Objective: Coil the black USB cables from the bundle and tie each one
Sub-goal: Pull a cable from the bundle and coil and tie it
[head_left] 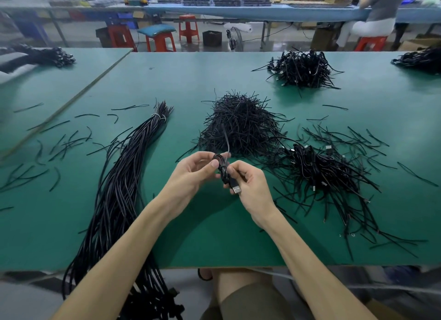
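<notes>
Nearest me, left hand [191,170] and right hand [251,184] pinch the coiled USB cable [223,170]; I'd twist the tie [228,142] snug mid-coil.

On the table [191,81], the cable bundle [124,176] is lying left, the tie pile [238,126] centre, coiled cables [319,171] right; another heap [303,69] is lying behind them.
</notes>
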The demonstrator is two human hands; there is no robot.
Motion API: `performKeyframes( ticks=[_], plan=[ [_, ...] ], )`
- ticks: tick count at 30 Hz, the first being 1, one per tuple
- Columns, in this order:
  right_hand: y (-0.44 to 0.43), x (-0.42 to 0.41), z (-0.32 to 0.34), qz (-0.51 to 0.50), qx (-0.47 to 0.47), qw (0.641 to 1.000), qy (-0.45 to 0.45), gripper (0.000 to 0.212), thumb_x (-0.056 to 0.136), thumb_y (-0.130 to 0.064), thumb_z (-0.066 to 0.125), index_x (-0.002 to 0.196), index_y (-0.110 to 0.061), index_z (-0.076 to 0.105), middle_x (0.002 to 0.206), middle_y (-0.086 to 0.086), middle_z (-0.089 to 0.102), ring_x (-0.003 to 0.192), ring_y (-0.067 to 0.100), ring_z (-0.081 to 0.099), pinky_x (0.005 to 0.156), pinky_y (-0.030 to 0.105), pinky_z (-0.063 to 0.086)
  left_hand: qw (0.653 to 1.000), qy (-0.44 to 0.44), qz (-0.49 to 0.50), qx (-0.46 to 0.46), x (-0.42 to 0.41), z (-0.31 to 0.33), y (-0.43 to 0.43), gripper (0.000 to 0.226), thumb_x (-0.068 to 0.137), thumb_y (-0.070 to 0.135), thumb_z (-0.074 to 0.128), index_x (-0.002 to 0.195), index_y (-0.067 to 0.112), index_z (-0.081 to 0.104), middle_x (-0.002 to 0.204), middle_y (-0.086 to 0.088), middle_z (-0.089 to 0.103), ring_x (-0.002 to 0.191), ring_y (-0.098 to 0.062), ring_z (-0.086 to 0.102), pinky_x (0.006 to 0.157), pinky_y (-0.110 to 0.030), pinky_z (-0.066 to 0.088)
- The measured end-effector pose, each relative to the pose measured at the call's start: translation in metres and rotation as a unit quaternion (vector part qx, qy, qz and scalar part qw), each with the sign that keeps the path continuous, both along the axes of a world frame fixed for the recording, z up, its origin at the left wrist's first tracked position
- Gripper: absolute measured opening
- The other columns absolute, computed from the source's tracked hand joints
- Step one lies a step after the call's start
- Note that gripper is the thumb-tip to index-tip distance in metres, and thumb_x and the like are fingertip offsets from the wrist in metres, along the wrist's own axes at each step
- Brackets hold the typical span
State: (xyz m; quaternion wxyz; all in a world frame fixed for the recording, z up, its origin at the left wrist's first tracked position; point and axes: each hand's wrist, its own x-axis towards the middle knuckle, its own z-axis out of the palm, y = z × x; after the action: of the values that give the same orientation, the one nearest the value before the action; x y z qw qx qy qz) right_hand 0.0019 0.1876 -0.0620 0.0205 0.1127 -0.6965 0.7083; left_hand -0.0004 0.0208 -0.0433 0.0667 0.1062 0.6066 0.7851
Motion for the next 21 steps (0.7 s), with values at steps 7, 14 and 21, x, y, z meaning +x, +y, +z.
performKeyframes(
  ticks=[7, 14, 21],
  plan=[
    [-0.0001, 0.0016, 0.0034, 0.019, 0.002, 1.0, 0.014, 0.025, 0.104, -0.006, 0.054, 0.082, -0.007, 0.065, 0.069, 0.0, 0.062, 0.063, 0.007, 0.054, 0.063, 0.018, 0.045, 0.996, -0.026, 0.004, 0.084, -0.0012, 0.0043, -0.0047, 0.035, 0.084, -0.001, 0.066, 0.114, 0.004, 0.05, 0.118, -0.018, 0.073, 0.107, -0.028, 0.071, 0.098, -0.033, 0.055],
    [0.0025, 0.0035, 0.0072, 0.045, -0.071, 0.996, -0.012, 0.019, 0.1, -0.002, 0.057, 0.09, -0.012, 0.069, 0.073, -0.001, 0.067, 0.066, 0.012, 0.061, 0.057, 0.02, 0.046, 0.997, -0.052, 0.034, 0.05, -0.0032, 0.0024, -0.003, 0.029, 0.074, 0.018, 0.085, 0.101, 0.017, 0.072, 0.093, -0.006, 0.068, 0.082, -0.017, 0.068, 0.082, -0.034, 0.051],
    [0.0077, -0.0001, 0.0053, -0.011, -0.118, 0.992, -0.047, 0.021, 0.101, -0.018, 0.055, 0.083, -0.011, 0.064, 0.071, 0.0, 0.064, 0.062, 0.007, 0.055, 0.062, 0.021, 0.043, 0.996, -0.009, -0.039, 0.076, 0.0015, 0.0035, -0.0006, 0.025, 0.081, 0.01, 0.08, 0.105, 0.011, 0.075, 0.11, -0.017, 0.074, 0.104, -0.029, 0.071, 0.082, -0.029, 0.055]
  ],
)
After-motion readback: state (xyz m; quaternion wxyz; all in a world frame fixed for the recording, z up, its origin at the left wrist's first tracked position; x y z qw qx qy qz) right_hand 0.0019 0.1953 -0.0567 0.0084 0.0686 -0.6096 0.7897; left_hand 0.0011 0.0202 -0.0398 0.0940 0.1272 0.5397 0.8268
